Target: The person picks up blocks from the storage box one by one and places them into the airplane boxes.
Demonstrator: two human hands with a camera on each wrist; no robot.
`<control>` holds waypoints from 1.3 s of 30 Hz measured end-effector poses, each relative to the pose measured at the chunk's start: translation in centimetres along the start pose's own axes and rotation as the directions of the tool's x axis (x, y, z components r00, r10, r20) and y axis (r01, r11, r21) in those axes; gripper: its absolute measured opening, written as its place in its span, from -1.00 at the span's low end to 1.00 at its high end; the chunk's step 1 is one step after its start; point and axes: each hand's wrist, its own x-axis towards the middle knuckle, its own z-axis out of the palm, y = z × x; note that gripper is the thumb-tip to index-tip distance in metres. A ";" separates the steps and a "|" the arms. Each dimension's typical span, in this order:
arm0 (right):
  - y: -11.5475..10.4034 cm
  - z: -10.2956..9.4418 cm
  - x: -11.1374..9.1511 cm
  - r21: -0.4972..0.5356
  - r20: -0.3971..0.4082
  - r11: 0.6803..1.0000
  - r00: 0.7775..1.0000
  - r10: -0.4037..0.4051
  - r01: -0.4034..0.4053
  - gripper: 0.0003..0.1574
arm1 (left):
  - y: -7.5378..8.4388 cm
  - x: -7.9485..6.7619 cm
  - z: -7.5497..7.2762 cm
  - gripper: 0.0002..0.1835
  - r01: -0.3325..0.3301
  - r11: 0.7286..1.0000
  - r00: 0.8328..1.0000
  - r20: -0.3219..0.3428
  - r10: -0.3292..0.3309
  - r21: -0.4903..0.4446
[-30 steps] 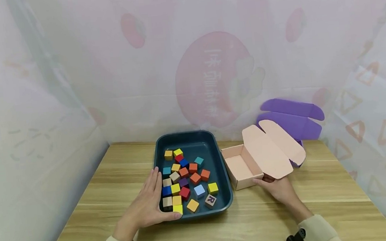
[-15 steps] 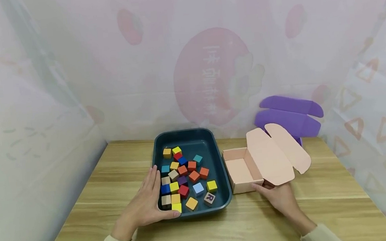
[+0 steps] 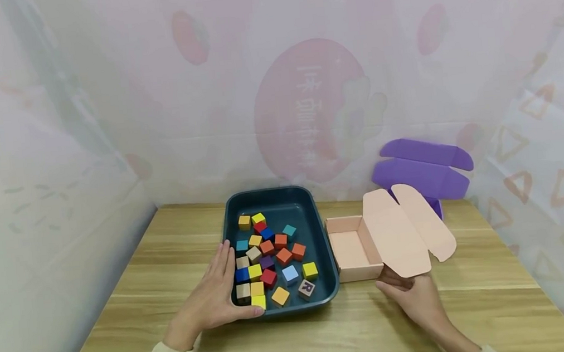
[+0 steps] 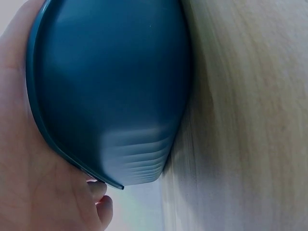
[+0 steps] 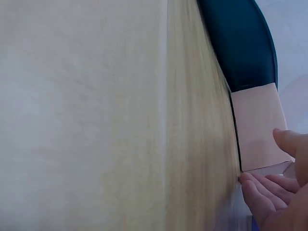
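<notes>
A dark teal tray (image 3: 294, 205) lies on the table, holding several coloured wooden cubes (image 3: 266, 247), one marked with an R. My left hand (image 3: 205, 303) rests against the tray's near left corner, fingers straight along the left rim and thumb along the front rim. Right of the tray, close against it, stands a pale peach cardboard box (image 3: 351, 248), its lid (image 3: 395, 233) folded out to the right. My right hand (image 3: 416, 301) is at the box's near right corner, partly under the lid; in the right wrist view the thumb (image 5: 287, 142) stands apart from the fingers.
Behind the peach box is a purple cardboard box (image 3: 423, 177) with its lid raised, partly covered by the peach lid. The wooden table (image 3: 326, 340) extends in front of the tray. A printed white curtain (image 3: 154, 97) encloses the back and sides.
The peach box has been turned and drawn slightly nearer, ending square beside the tray. My right thumb has come off its corner and that hand has shifted right and nearer. My left hand stays put.
</notes>
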 end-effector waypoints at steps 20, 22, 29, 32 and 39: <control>-9.9 2.6 -1.8 -0.172 0.321 0.954 0.930 -0.180 0.244 -0.57 | 0.1 0.1 0.0 0.58 0.006 1.000 1.000 0.007 -0.006 0.007; -10.5 3.6 -1.4 -0.167 0.364 0.950 0.912 -0.189 0.264 -0.56 | 0.1 0.1 -0.1 0.58 0.010 1.000 1.000 0.006 -0.010 0.005; -11.7 6.9 0.3 -0.248 0.462 0.915 0.869 -0.176 0.317 -0.57 | 0.2 0.2 -0.3 0.58 0.005 1.000 1.000 0.009 -0.005 0.006; -12.1 8.2 1.1 -0.323 0.486 0.878 0.858 -0.168 0.355 -0.61 | 0.1 0.1 -0.4 0.59 -0.002 1.000 1.000 0.004 0.002 0.006; -13.4 10.9 2.1 -0.508 0.499 0.792 0.865 -0.050 0.339 -0.79 | 0.0 0.0 -0.1 0.60 0.005 1.000 1.000 0.007 -0.005 0.006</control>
